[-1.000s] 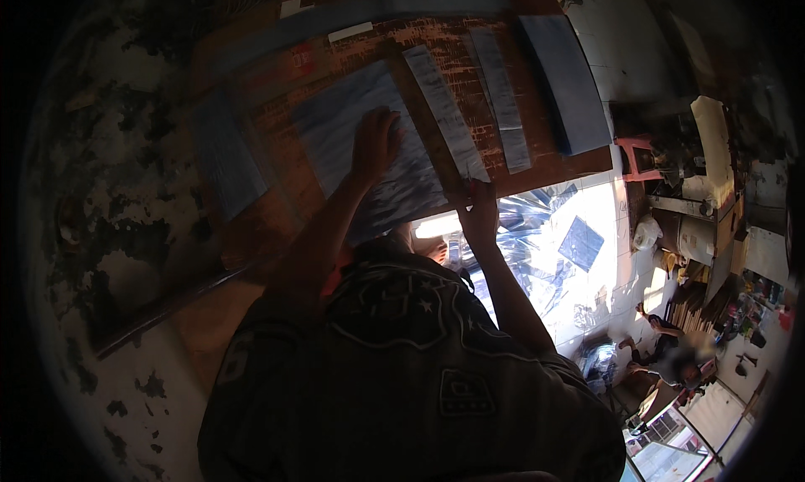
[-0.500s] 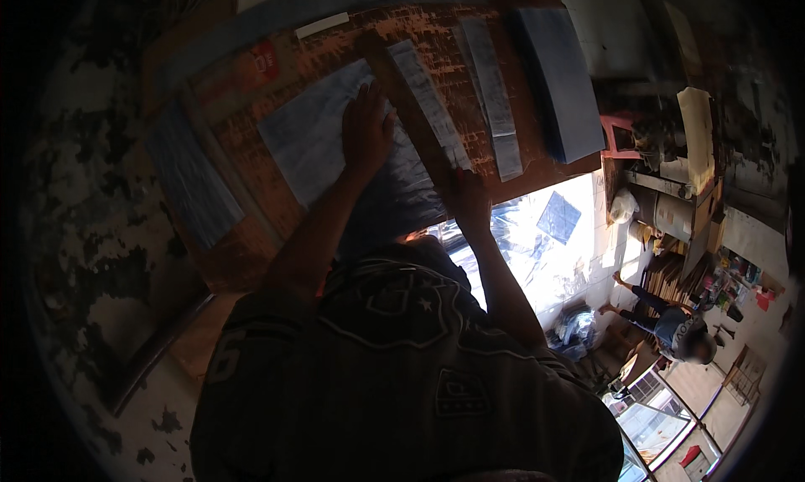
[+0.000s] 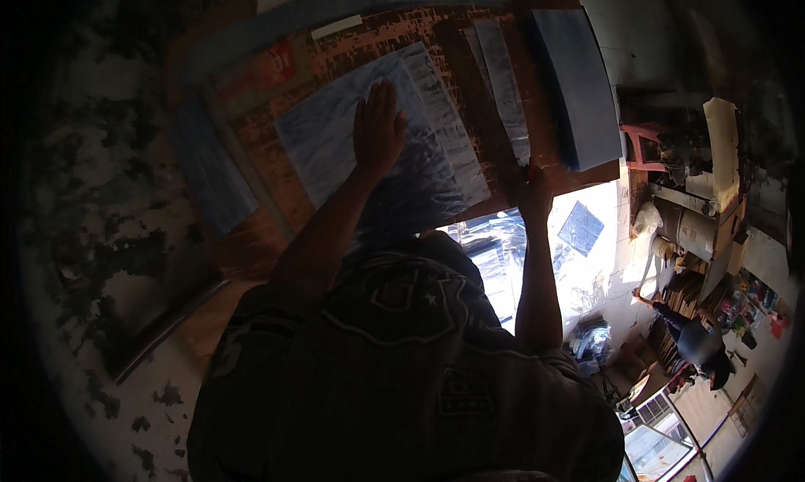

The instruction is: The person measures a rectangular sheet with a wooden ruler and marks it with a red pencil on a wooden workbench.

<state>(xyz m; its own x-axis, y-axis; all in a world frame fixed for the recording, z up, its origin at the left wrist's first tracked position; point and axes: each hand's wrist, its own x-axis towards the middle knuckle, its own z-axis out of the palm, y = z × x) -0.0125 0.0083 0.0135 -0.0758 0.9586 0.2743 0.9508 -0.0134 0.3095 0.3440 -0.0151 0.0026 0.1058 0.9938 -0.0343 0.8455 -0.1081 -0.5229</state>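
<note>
My left hand [image 3: 381, 130] lies flat, fingers stretched, on a stack of bluish clear plastic sheets [image 3: 327, 121] on the brown worktable. A narrower strip of the same plastic [image 3: 444, 121] runs along the stack's right side. To the right of that, my right hand [image 3: 535, 192] is closed at the table's near edge, around the near end of a long dark brown straightedge [image 3: 480, 96]. Shadow hides whether anything else is in its fingers. Just beyond the straightedge lie narrow plastic strips [image 3: 507, 88].
A thick blue-grey stack of sheets [image 3: 579, 88] sits at the table's right end. More plastic [image 3: 210, 171] lies at the left, and a white strip [image 3: 335, 27] at the far side. Bright floor with plastic pieces [image 3: 581, 228] shows below. Another person [image 3: 696, 343] is at the lower right.
My right hand has moved right with the straightedge, off the plastic stack and toward the narrow strips. My left hand stays flat on the stack. The view has shifted slightly.
</note>
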